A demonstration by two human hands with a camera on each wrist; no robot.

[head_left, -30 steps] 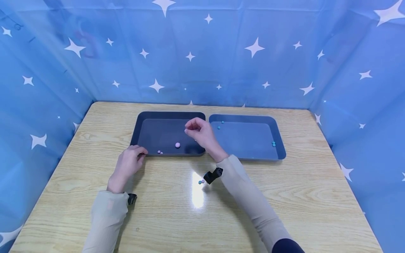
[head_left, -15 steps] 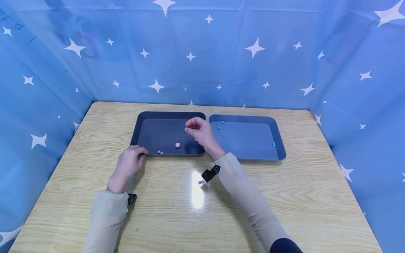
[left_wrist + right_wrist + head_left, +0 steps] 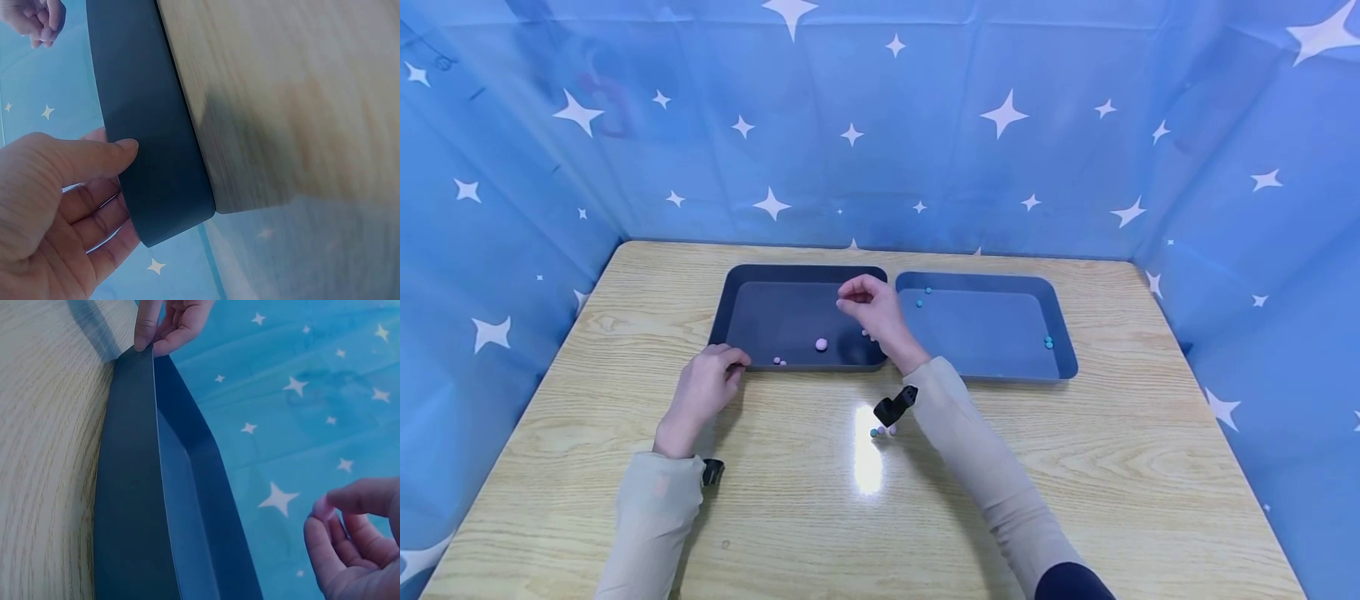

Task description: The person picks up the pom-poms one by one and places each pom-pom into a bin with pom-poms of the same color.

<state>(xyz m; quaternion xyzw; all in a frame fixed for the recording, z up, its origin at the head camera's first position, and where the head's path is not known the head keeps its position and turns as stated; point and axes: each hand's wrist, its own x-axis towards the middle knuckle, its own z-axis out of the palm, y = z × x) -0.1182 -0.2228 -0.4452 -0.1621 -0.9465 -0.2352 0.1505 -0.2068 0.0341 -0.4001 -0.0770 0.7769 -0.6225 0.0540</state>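
Note:
My left hand [image 3: 703, 385] pinches the near left corner of the dark tray [image 3: 775, 275]; in the left wrist view the thumb lies on its outer wall with the fingers behind the rim. Above this tray's right side, my right hand [image 3: 876, 315] holds a small pink ball [image 3: 323, 508] between thumb and fingertip, plain in the right wrist view. A larger pink ball [image 3: 822, 344] lies on the tray floor. Small pink balls [image 3: 777, 361] rest along the near wall, and others [image 3: 865, 332] show beside my right wrist, partly hidden by it.
Right of the dark tray stands a blue-grey tray [image 3: 985, 367] with several small teal balls [image 3: 1048, 342]. On the wooden table [image 3: 790, 517] in front lie a teal ball [image 3: 874, 432] and pink balls [image 3: 892, 430] close to the right wrist camera. A star-patterned curtain surrounds the table.
My right forearm has shifted slightly left, uncovering small pink balls in the dark tray and another pink ball on the table. The left hand has stayed on the tray corner.

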